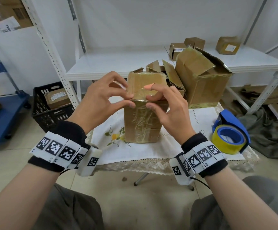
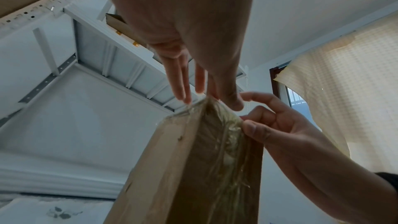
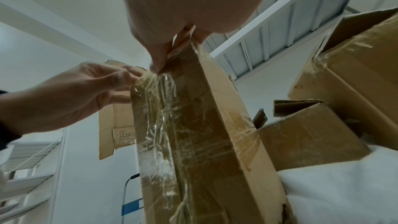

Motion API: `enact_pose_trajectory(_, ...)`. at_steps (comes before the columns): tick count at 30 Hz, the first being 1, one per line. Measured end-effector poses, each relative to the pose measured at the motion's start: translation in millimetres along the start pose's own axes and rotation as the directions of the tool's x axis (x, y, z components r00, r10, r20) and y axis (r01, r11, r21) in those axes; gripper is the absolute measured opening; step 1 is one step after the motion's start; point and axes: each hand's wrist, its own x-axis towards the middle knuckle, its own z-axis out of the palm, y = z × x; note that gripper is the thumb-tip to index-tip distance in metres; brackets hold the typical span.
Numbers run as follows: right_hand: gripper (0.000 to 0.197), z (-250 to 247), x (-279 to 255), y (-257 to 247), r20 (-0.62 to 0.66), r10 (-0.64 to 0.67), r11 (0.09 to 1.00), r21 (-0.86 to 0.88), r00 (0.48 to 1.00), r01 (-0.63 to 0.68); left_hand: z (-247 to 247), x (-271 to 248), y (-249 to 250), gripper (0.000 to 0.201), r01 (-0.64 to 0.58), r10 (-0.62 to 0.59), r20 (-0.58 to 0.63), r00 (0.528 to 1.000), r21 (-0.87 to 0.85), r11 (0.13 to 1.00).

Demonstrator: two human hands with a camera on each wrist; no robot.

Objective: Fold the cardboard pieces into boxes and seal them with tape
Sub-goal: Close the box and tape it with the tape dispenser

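Box [image 1: 143, 110] stands upright on the cloth-covered bench [image 1: 176, 151], its front face streaked with wrinkled clear tape [image 1: 142, 120]. Its base edge nearest the person shows, but its back and far side are hidden. Both hands meet at the upper front edge. The left hand [image 1: 101, 103] pinches the tape edge between thumb and forefinger, its other fingers spread and curled above; the right hand [image 1: 166, 107] pinches the same edge from the other side, forefinger raised with a pink cap on its tip. In the wrist views both palms fill the top of the frame and blur, so the exact contact of the right fingers [image 3: 159, 60] with the tape is hard to make out; the left fingers [image 2: 183, 88] hang nearly straight down to the box top.

One tape dispenser [image 1: 231, 133], blue with a yellowish roll, lies on the bench to the right, well apart from the box. Behind the box, one large open box [image 1: 201, 80] leans with torn flaps, and a smaller open one [image 1: 166, 72] between them is mostly hidden. Three small boxes [image 1: 194, 43] sit on the shelf [image 1: 118, 63] beyond. One black crate [image 1: 52, 103] on the floor at left holds a parcel, partly cut off by a shelf post. Flattened cardboard under the right shelf is too jumbled to count.
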Motion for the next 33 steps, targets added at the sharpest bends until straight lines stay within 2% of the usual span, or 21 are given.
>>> enact_pose_trajectory(4, 0.040, 3.0, -0.7, -3.5, -0.016, 0.031, 0.999, 0.040, 0.999, -0.031, 12.2, -5.1, 0.2, 0.036, -0.105, 0.105, -0.011, 0.994, 0.036, 0.994)
enact_pose_trajectory(6, 0.042, 3.8, -0.1, -5.0, -0.028, 0.054, 0.997, 0.058, 0.998, -0.052, 22.6, -6.4, 1.7, 0.033, -0.121, 0.122, -0.030, 0.992, 0.023, 0.992)
enact_pose_trajectory(9, 0.042, 4.4, -0.8, -5.3, -0.047, 0.071, 0.996, 0.058, 0.996, -0.069, 35.9, -7.6, 2.6, 0.021, -0.080, 0.073, -0.137, 0.988, -0.051, 0.995)
enact_pose_trajectory(13, 0.038, 10.8, -2.0, -8.1, -0.081, 0.086, 0.996, 0.042, 0.993, -0.083, 50.8, -8.9, 8.4, 0.013, -0.024, 0.018, -0.202, 0.979, -0.030, 0.999)
enact_pose_trajectory(16, 0.037, 9.7, 1.1, -10.4, -0.078, 0.098, 0.993, 0.081, 0.992, -0.092, 52.0, -10.7, 6.4, 0.013, -0.002, -0.024, -0.248, 0.968, -0.103, 0.995)
enact_pose_trajectory(18, 0.037, 4.1, 2.8, -10.4, -0.066, 0.101, 0.986, 0.143, 0.993, -0.091, 48.5, -14.5, 1.6, 0.021, 0.031, -0.086, -0.282, 0.956, -0.194, 0.980)
enact_pose_trajectory(20, 0.038, -0.8, 2.6, -8.6, -0.094, 0.138, 0.968, 0.225, 0.986, -0.114, 48.1, -19.3, -0.4, 0.030, 0.107, -0.200, -0.279, 0.939, -0.316, 0.943)
enact_pose_trajectory(23, 0.041, 0.2, -1.8, -4.4, -0.152, 0.217, 0.937, 0.310, 0.964, -0.162, 54.9, -23.7, 0.2, 0.026, 0.153, -0.311, -0.258, 0.915, -0.490, 0.858)
enact_pose_trajectory(27, 0.045, 10.1, -7.8, -0.3, -0.181, 0.330, 0.879, 0.417, 0.927, -0.232, 65.4, -24.3, -11.9, 0.017, 0.146, -0.359, -0.233, 0.904, -0.621, 0.770)
enact_pose_trajectory(30, 0.047, 12.7, -6.7, -1.5, -0.212, 0.390, 0.836, 0.489, 0.896, -0.248, 76.3, -24.7, -8.7, 0.012, 0.089, -0.382, -0.263, 0.886, -0.711, 0.697)
enact_pose_trajectory(33, 0.046, 14.1, -5.0, 0.1, -0.208, 0.418, 0.816, 0.515, 0.884, -0.265, 83.7, -23.1, -1.0, 0.011, 0.066, -0.408, -0.305, 0.861, -0.727, 0.683)
